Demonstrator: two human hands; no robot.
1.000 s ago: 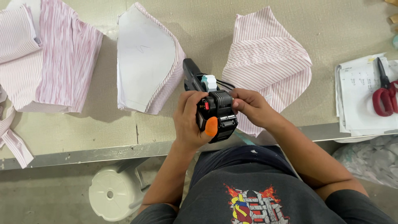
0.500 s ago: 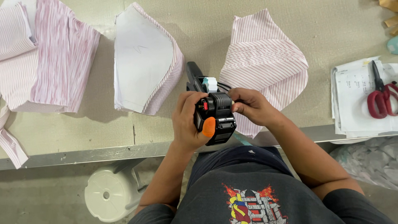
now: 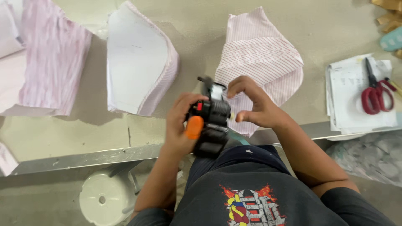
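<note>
Grey, scuffed work surface (image 3: 234, 37) with a metal front edge runs across my view, stacked with cut cloth. At its near edge, above my lap, my left hand (image 3: 178, 129) is clenched around the grip of a black label gun (image 3: 211, 121), thumb on its orange trigger. My right hand (image 3: 255, 102) hovers at the gun's head, fingers curled and loose, the fingertips just beside the white roll at the top; it grasps nothing that I can make out (the picture is blurred there).

By my judgement the gun is a light, rigid plastic tool, hard-shelled but with small parts at the head that would not take a knock. It is best held by the handle, as my left hand has it, leaving the head free.

Behind it lies a pink-striped fabric piece (image 3: 264, 62), soft and limp. To the left sit a stack of white-faced cut pieces (image 3: 136, 62) and another pink-striped stack (image 3: 52, 62). To the right, red-handled scissors (image 3: 374, 90) rest on loose papers (image 3: 347, 104). Below the edge stands a white plastic stool (image 3: 102, 199).
</note>
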